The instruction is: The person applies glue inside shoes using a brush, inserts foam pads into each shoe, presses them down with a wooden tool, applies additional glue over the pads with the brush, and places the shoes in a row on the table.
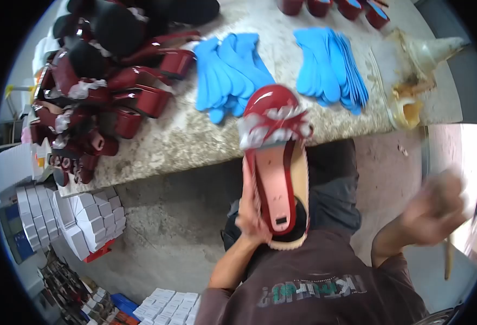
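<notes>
My left hand [252, 216] is wrapped round a dark red glossy shoe [274, 103], with its toe toward the table and its heel toward my body. Crumpled clear wrapping [274, 129] covers the strap across its front. Inside lies a pinkish insole bed [274, 187], and a pale edge runs along the sole. Off to the right, away from the shoe, my right hand [433, 208] is raised and smeared by motion. Its fingers look curled, and a thin brown stick [448, 260] shows just below it; whether the hand grips that stick is unclear.
Two fanned stacks of blue insoles [230, 70] [330, 67] lie on the worn table [157, 157]. Red shoes [124, 92] crowd its left side. A glue-crusted container [409, 81] stands at the right edge. White boxes [95, 216] are stacked at lower left.
</notes>
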Demonstrator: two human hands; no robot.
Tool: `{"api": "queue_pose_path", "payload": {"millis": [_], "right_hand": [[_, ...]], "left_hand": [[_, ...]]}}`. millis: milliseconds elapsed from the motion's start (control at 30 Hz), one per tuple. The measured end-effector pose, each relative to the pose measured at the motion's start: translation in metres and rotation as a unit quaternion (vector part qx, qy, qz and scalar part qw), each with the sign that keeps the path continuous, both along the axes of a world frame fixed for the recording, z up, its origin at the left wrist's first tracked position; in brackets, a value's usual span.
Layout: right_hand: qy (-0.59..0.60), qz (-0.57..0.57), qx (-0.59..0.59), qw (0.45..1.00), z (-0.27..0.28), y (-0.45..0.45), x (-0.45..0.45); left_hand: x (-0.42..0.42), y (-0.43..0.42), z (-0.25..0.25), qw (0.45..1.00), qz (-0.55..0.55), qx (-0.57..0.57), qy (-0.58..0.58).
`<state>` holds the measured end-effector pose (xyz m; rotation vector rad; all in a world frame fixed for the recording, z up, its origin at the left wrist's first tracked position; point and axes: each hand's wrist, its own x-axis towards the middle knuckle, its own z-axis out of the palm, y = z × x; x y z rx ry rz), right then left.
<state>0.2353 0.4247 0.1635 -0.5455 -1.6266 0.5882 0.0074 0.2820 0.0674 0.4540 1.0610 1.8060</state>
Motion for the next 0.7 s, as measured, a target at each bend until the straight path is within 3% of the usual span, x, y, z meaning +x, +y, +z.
{"api": "queue_pose_path", "payload": {"millis": [67, 133, 233, 267, 300, 367, 433, 467, 600, 700], "right_hand": [[-0.096, -0.035, -0.006, 0.995, 0.041, 0.056, -0.021], [-0.174, -0.033, -0.025, 0.984, 0.061, 0.094, -0.057], [-0.277, 0.114, -0.165, 0.940, 0.019, 0.105, -0.176], [-0.351, 0.125, -0.216, 0.903, 0.016, 0.107, -0.213], [-0.428, 0.086, -0.172, 0.883, 0.017, 0.110, -0.243], [-0.507, 0.059, -0.201, 0.836, -0.006, 0.122, -0.285], [-0.504, 0.014, -0.172, 0.846, -0.035, 0.115, -0.293], [-0.502, -0.034, -0.144, 0.852, -0.037, 0.113, -0.294], [-0.506, 0.029, -0.222, 0.833, -0.038, 0.125, -0.283], [-0.375, 0.020, -0.124, 0.918, -0.023, 0.143, -0.257]], "left_hand": [[0.009, -0.037, -0.011, 0.996, 0.091, 0.023, -0.010], [-0.006, -0.062, -0.025, 0.993, 0.111, 0.033, 0.019], [-0.025, -0.058, -0.012, 0.994, 0.083, 0.063, 0.033], [-0.026, -0.059, -0.020, 0.993, 0.096, 0.064, 0.009], [-0.025, -0.058, -0.012, 0.994, 0.096, 0.056, 0.019], [-0.022, -0.055, 0.005, 0.994, 0.094, 0.040, 0.038], [-0.014, -0.054, 0.021, 0.996, 0.086, -0.015, 0.026], [-0.012, -0.053, 0.019, 0.998, 0.065, 0.019, 0.019], [0.003, -0.035, 0.019, 0.998, 0.007, 0.056, 0.007], [0.011, -0.009, 0.002, 0.998, -0.019, 0.058, -0.004]]}}
